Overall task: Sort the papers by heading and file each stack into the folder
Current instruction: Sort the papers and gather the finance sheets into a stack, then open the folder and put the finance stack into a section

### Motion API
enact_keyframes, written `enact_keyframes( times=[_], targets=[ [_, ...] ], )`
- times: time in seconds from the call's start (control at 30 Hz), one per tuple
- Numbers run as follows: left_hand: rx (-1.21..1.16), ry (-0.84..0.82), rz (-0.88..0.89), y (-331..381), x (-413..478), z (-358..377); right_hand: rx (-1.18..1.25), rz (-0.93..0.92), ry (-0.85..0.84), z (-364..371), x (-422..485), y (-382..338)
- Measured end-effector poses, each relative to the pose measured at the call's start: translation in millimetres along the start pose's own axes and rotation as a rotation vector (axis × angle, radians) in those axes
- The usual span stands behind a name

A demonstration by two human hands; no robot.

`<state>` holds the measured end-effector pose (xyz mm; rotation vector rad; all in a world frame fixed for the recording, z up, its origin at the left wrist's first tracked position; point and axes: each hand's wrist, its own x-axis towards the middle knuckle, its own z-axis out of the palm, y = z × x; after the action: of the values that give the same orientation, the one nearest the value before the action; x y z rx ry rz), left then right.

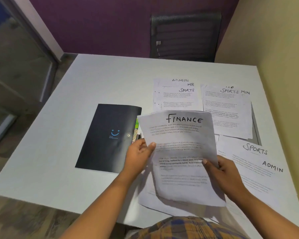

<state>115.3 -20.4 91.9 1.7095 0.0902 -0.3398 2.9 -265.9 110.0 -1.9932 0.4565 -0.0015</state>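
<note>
A sheet headed FINANCE (pixel 181 152) is lifted above the table, with more sheets behind it. My left hand (pixel 139 156) grips its left edge, thumb on top. My right hand (pixel 222 173) grips its right edge. A black folder with a blue smiley (pixel 109 137) lies shut to the left, coloured tabs showing at its right edge. Behind lie overlapping papers headed ADMIN, HR and SPORTS (pixel 177 95) and a pile headed SPORTS (pixel 229 109). To the right lie sheets headed SPORTS and ADMIN (pixel 259 163).
The white table (pixel 59 152) has bare surface left of the folder. A black mesh chair (pixel 185 35) stands behind the far edge. A beige wall (pixel 283 66) runs along the right side. Glass partition at the left.
</note>
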Motion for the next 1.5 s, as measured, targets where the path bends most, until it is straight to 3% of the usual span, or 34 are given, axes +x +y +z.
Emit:
enact_keyframes(
  times=[0.13, 0.27, 0.37, 0.57, 0.8, 1.03, 1.5],
  targets=[
    [0.567, 0.249, -0.060, -55, 7, -39, 0.110, 0.152, -0.028, -1, -9, 8],
    [1.028, 0.251, -0.111, -88, 9, -66, 0.064, 0.284, -0.040, -1, -14, 24],
    [1.213, 0.207, -0.189, -98, 13, -72, 0.074, 0.342, -0.008, -3, -17, 27],
    [1.337, 0.104, -0.131, -96, 23, -68, 0.113, 0.380, 0.024, -8, -21, 27],
    [1.398, 0.080, -0.181, -82, 31, -67, 0.125, 0.387, 0.021, -13, -19, 24],
    [1.583, -0.118, -0.141, -62, 33, -73, 0.116, 0.371, 0.027, -9, -12, 20],
    [1.704, 0.081, -0.066, -37, 39, -107, 0.221, 0.322, -0.027, 5, -3, -8]
  ],
)
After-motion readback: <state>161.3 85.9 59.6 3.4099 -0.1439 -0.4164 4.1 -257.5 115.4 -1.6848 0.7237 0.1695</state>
